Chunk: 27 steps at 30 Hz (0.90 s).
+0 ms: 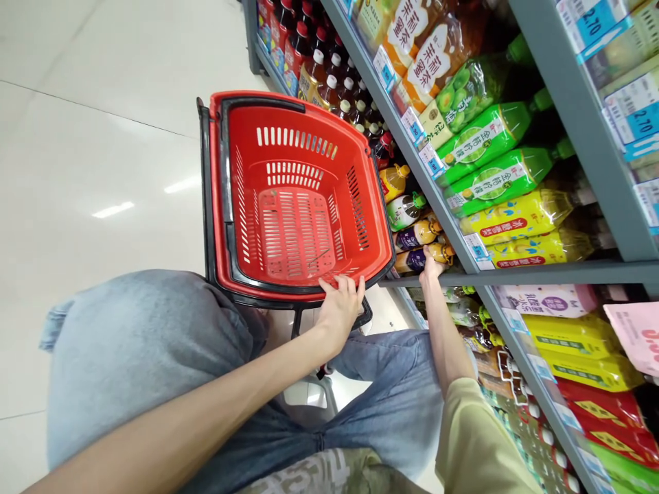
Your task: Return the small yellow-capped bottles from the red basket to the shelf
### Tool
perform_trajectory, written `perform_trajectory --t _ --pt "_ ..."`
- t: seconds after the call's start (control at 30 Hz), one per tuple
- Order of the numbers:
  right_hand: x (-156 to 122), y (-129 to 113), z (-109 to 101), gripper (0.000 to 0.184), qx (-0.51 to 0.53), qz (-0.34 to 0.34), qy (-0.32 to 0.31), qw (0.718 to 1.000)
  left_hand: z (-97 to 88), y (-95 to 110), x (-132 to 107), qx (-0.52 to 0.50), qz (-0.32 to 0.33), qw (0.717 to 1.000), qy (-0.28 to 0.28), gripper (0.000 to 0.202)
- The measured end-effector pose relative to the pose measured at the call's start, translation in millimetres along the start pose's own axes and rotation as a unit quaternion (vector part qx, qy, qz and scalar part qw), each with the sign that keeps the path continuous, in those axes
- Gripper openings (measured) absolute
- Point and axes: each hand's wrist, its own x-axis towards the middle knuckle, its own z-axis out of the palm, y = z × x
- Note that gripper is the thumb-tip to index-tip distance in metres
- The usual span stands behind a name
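A red shopping basket (298, 226) with black handles stands between my knees and the shelf, its inside bare. My left hand (340, 310) is closed over the basket's near rim, fingertips hooked to the inner side. On the lower shelf to the right, my right hand (431, 266) is wrapped round an orange drink bottle (410, 261) with a dark purple label. That bottle still lies among its neighbours. Beside it are a similar purple-label bottle (412, 236), a green-capped bottle (404, 211) and a yellow bottle (393, 182). The right fingers are partly hidden behind the bottle.
A grey shelf frame (587, 123) with price tags slants along the right. Green-label bottles (487, 182) and yellow-label bottles (515, 223) fill the shelf above. Dark bottles with white and red caps (334, 86) stand farther along. Pale tiled floor (103, 137) stretches to the left.
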Motion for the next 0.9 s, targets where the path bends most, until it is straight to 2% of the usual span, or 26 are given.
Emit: perform_trajectory --t 0.07,0.2,0.33,0.43,0.67,0.9 --pt "-3 0 1 0.093 -0.006 0.005 0.012 1.0 1.4 -1 0 -0.01 -0.005 1.0 0.009 0.072" --pt "-5 2 2 0.089 -0.008 0.015 0.001 1.0 5.1 -2 0 -0.023 -0.01 1.0 0.018 0.072" --pt "-5 3 1 0.076 -0.013 0.014 -0.036 0.999 7.0 -2 0 -0.043 -0.012 0.999 0.024 0.072" --pt "-4 4 -1 0.07 -0.017 0.012 -0.054 0.998 7.1 -2 0 -0.017 -0.013 0.999 0.024 0.073" --pt "-5 4 -1 0.076 -0.02 0.02 -0.039 0.999 5.0 0 0 0.029 -0.01 0.999 0.017 0.076" --pt "-19 17 4 0.077 -0.035 0.123 -0.039 0.991 6.8 0 0 -0.012 -0.022 0.999 0.033 0.074"
